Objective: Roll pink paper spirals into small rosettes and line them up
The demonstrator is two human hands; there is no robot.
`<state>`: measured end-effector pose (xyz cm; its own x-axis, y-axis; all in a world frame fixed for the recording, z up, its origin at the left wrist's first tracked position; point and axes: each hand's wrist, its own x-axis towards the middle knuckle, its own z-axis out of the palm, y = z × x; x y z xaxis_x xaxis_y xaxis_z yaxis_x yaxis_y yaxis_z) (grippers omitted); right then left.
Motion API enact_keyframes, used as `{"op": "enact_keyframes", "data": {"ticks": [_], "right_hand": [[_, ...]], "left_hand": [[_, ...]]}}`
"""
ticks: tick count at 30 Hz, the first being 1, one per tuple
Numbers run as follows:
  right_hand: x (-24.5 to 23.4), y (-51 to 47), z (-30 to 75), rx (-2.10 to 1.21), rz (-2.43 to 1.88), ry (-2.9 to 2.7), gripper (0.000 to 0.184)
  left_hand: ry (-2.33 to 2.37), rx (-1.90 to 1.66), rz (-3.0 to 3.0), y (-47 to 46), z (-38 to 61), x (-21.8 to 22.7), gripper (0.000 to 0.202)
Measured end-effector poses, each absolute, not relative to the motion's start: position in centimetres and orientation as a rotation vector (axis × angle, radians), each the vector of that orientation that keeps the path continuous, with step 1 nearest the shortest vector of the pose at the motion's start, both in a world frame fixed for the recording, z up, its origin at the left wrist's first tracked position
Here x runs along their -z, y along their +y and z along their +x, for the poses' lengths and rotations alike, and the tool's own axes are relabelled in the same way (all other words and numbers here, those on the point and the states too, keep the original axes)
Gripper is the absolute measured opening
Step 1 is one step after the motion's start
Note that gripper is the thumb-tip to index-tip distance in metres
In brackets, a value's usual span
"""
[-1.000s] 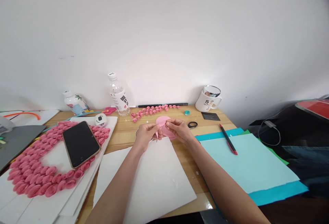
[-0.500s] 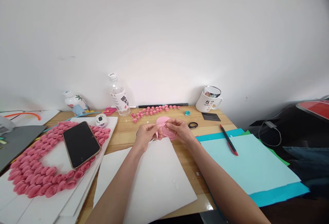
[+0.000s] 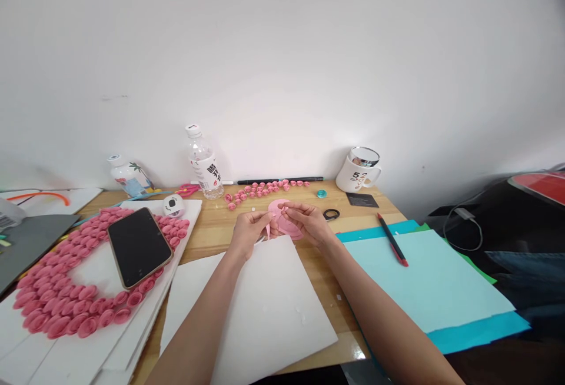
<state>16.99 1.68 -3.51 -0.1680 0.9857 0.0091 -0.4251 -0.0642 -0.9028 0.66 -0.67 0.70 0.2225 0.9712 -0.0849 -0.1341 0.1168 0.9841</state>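
Both of my hands meet over the desk, just beyond a white sheet. My left hand pinches a narrow pink paper strip that hangs below its fingers. My right hand has thumb and forefinger pressed together at the strip's other end; the exact grip there is too small to see clearly. Under the fingers lies a round pink paper piece, partly covered by my hands. Behind them sits a row of small pink paper rosettes. The black handle of scissors shows beside my right hand.
To the left, a phone rests on a ring of pink rosettes. A water bottle and a mug stand near the wall. On the right, a marker lies on light blue sheets.
My right fingers have shifted slightly left and up, and the hands' pinch on the pink strip has changed a little. Other things stay in place.
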Motion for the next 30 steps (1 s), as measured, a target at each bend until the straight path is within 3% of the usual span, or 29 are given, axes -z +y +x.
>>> {"op": "enact_keyframes", "data": {"ticks": [16,30], "right_hand": [[3.33,1.31,16.79,-1.512,-0.857,-1.016,0.020],[3.50,1.15,16.41,-1.322,-0.946,-1.106,0.019]], "left_hand": [[0.976,-0.984,1.183,-1.03,1.02,-0.71,0.033],[0.993,-0.992,1.186,-0.91,0.92,-0.38,0.027]]}}
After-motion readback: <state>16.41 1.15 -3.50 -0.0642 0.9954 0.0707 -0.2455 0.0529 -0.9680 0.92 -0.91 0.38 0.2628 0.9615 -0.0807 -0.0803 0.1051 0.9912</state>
